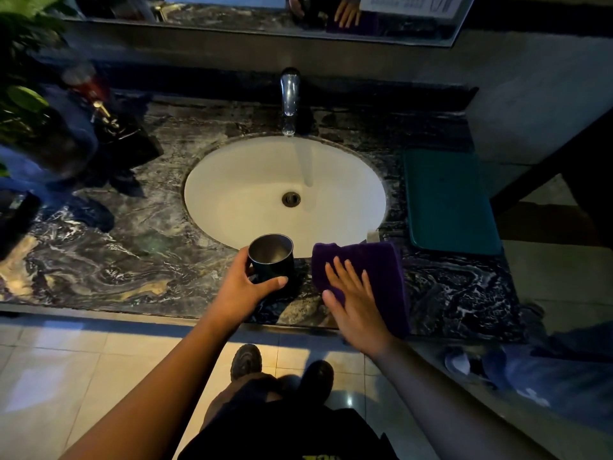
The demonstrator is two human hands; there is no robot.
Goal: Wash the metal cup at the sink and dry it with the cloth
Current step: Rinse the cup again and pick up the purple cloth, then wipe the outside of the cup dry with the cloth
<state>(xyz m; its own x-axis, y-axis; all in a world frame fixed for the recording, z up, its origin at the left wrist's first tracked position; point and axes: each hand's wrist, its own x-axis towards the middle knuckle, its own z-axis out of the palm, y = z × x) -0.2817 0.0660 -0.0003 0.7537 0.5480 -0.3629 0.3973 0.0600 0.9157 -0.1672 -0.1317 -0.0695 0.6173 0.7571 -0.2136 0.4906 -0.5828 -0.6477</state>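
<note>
The metal cup (271, 257), dark outside and shiny inside, stands upright on the marble counter at the sink's near rim. My left hand (245, 283) is wrapped around its lower body. To its right lies the folded purple cloth (381, 263). My right hand (351, 300) rests flat on the cloth with fingers spread, gripping nothing. The white oval sink (232, 194) sits just behind, with a chrome tap (289, 94) above it. A faint stream seems to run from the tap toward the drain (291, 199).
A teal mat (451, 200) lies on the counter right of the sink. Dark bags, a bottle (89, 84) and plant leaves (23, 101) crowd the counter's left. A mirror (265, 11) runs along the back wall. Tiled floor and my shoes (247, 360) are below the counter edge.
</note>
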